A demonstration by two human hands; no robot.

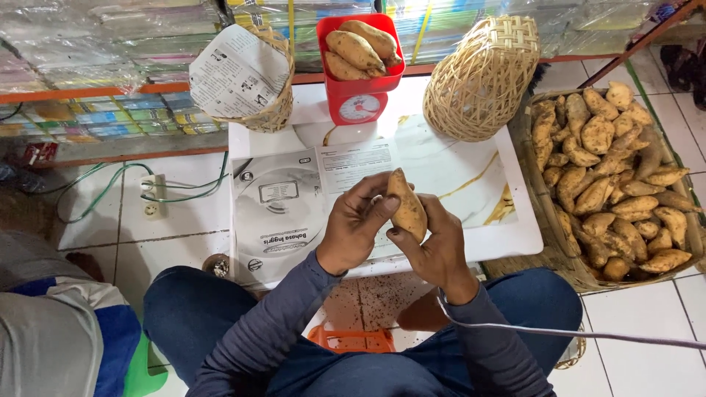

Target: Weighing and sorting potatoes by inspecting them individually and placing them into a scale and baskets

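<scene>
Progress check, left to right: paper-lined woven basket (246,77) on the table's left side looks empty, red kitchen scale (359,70) already carries a few tubers. Left hand (355,224) and right hand (434,246) both grip one orange-brown sweet potato (407,206) above the white low table (507,213). Big flat wicker tray (548,220) of sweet potatoes remains full, so plenty left, I'd say.

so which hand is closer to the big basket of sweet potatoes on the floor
Right. The right hand holds the sweet potato on the side toward the floor basket; the left hand grips the same potato from the far side, farther off.
</scene>
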